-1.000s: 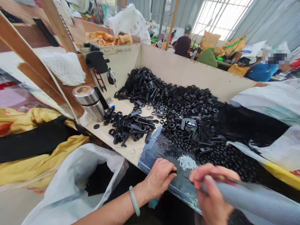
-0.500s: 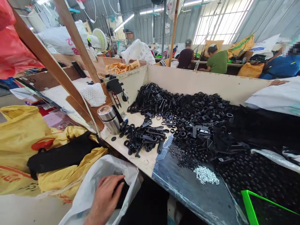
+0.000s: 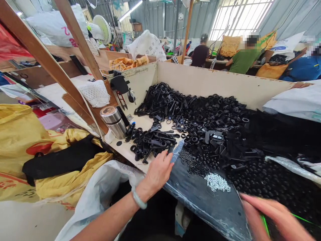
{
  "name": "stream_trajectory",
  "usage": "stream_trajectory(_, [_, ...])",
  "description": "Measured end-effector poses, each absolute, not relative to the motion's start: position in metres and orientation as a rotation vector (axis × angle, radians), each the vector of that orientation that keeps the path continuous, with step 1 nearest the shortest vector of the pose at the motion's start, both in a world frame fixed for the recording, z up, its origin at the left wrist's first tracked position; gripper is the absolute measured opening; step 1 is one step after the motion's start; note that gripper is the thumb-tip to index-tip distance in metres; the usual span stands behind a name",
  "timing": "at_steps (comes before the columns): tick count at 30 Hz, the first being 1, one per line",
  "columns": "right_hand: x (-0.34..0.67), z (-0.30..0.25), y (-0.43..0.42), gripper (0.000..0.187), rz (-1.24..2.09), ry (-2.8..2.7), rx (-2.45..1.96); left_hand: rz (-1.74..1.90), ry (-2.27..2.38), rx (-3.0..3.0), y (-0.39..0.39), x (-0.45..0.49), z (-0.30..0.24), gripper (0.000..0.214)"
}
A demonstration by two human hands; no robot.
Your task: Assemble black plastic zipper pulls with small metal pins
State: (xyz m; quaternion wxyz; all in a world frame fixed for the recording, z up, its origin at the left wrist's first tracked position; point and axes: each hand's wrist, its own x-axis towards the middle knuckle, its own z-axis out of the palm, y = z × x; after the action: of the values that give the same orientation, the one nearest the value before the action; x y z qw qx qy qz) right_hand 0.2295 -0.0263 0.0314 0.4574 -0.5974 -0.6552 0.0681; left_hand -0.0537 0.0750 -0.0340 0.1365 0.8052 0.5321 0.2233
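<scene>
My left hand (image 3: pixel 157 172), with a pale bangle (image 3: pixel 138 198) at its wrist, reaches to the front edge of a small pile of black plastic lever-like parts (image 3: pixel 154 140). Its fingers are closed on one black plastic lever part (image 3: pixel 171 148) at the pile's right end; the fingertips partly cover it. At lower right, my right hand (image 3: pixel 273 214) is smeared by motion above the green-edged tray (image 3: pixel 264 225). Whether it holds anything cannot be made out. Between the hands, a heap of small silvery pins (image 3: pixel 217 182) lies on the dark work mat (image 3: pixel 195 197), beside tiny dark pieces (image 3: pixel 192 162).
Larger heaps of black levers (image 3: pixel 163 100) and black rings (image 3: pixel 218 110) fill the back. Black balls (image 3: pixel 263 177) spread at right. A steel flask (image 3: pixel 116 125) stands at left near hanging red snips (image 3: pixel 121 100). An open white sack (image 3: pixel 100 187) sits below the table edge. Co-workers sit beyond the partition (image 3: pixel 213 78).
My left hand has come up out of the white sack to the small pile and closed on a lever part. My right hand has entered at lower right. The view has shifted slightly.
</scene>
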Motion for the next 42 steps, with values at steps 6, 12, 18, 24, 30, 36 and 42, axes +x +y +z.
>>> stream_trajectory(6, [0.173, -0.02, 0.025, 0.025, 0.26, -2.016, -1.53, 0.596, 1.556, 2.168, 0.098, -0.044, -0.04, 0.016])
stream_trajectory(12, [0.14, -0.05, 0.076, 0.019, 0.145, -2.118, -1.585, 0.698, 1.501, 1.871, 0.086, -0.055, -0.032, 0.01])
stream_trajectory(18, [0.108, -0.043, 0.1, 0.015, 0.062, -2.217, -1.604, 0.898, 1.098, 0.675, 0.054, -0.075, -0.041, 0.037])
stream_trajectory(24, [0.098, -0.037, 0.103, 0.02, 0.011, -2.287, -1.621, 0.871, 1.175, 0.609, 0.047, -0.077, -0.038, 0.045])
stream_trajectory(30, [0.1, -0.032, 0.101, 0.019, 0.007, -2.375, -1.582, 0.741, 1.599, 1.488, 0.059, -0.067, -0.027, 0.023])
stream_trajectory(36, [0.111, -0.026, 0.109, 0.018, 0.054, -2.434, -1.507, 0.583, 1.72, 1.565, 0.064, -0.072, -0.03, 0.018])
stream_trajectory(42, [0.112, -0.033, 0.125, 0.016, 0.063, -2.454, -1.44, 0.59, 1.641, 1.435, 0.068, -0.076, -0.036, 0.019])
